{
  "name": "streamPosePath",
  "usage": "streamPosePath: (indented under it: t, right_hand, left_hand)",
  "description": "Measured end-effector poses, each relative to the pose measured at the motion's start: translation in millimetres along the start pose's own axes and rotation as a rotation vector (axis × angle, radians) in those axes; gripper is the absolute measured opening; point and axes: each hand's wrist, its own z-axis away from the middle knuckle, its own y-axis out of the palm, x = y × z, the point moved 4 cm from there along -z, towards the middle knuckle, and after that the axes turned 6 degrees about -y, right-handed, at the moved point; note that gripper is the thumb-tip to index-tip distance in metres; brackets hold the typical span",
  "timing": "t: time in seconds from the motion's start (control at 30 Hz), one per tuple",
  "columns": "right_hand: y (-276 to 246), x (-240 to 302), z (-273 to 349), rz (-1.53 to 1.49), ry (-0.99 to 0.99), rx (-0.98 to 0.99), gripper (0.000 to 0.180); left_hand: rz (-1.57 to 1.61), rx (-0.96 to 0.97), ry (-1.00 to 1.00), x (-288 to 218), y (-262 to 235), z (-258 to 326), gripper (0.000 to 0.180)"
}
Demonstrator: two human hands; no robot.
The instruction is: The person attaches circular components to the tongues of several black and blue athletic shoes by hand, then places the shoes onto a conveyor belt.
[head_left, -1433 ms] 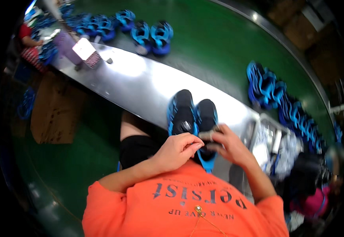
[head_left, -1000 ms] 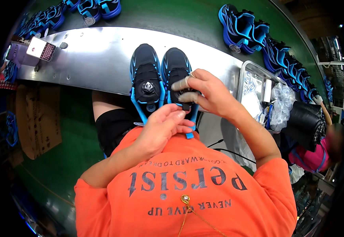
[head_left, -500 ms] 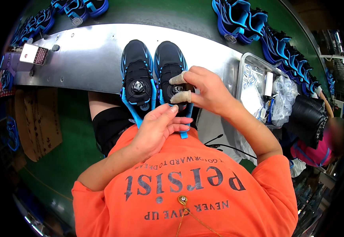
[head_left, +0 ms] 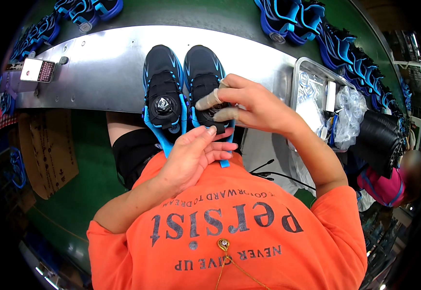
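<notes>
Two black-and-blue sneakers stand side by side in front of me, toes pointing away: the left sneaker (head_left: pixel 161 63) and the right sneaker (head_left: pixel 201 60). Each has a round lacing dial; the left shoe's dial (head_left: pixel 164 105) is in plain sight. My right hand (head_left: pixel 251 101), with pale finger covers on thumb and index finger, reaches over the right shoe, those two fingers around its dial and partly hiding it. Closed at the thumb, my left hand (head_left: pixel 191 152) pinches the black tongue tab (head_left: pixel 215 129) of that same shoe. Its lower fingers are loosely spread.
The shoes rest on a metal bench edge (head_left: pixel 104 63). At the right, a metal tray (head_left: pixel 295 89) holds plastic bags and small parts. More sneakers (head_left: pixel 338 53) line the green surface beyond. A small white device (head_left: pixel 37 70) sits far left; another person (head_left: pixel 389 183) is at the right.
My right index finger has moved left and slightly down across the right shoe's dial. The tongue tab shows more at my left thumb. The whole view has shifted slightly.
</notes>
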Motion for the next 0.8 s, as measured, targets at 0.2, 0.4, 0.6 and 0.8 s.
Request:
streamPosePath:
  t: [0.2, 0.4, 0.6, 0.8]
  right_hand:
    - [2, 1, -5, 0.074, -0.031, -0.079, 0.027]
    - [4, 3, -9, 0.070, 0.051, 0.057, 0.031]
    - [-2, 2, -11, 0.034, -0.146, -0.018, 0.031]
    - [9, 6, -3, 0.144, 0.028, -0.063, 0.031]
  left_hand:
    - [0.009, 0.004, -0.011, -1, -2, 0, 0.037]
    - [0.058, 0.000, -0.004, 1, -6, -1, 0.034]
    - [0.023, 0.003, -0.019, 0, -5, 1, 0.035]
    - [0.015, 0.022, -0.016, 1, -7, 0, 0.035]
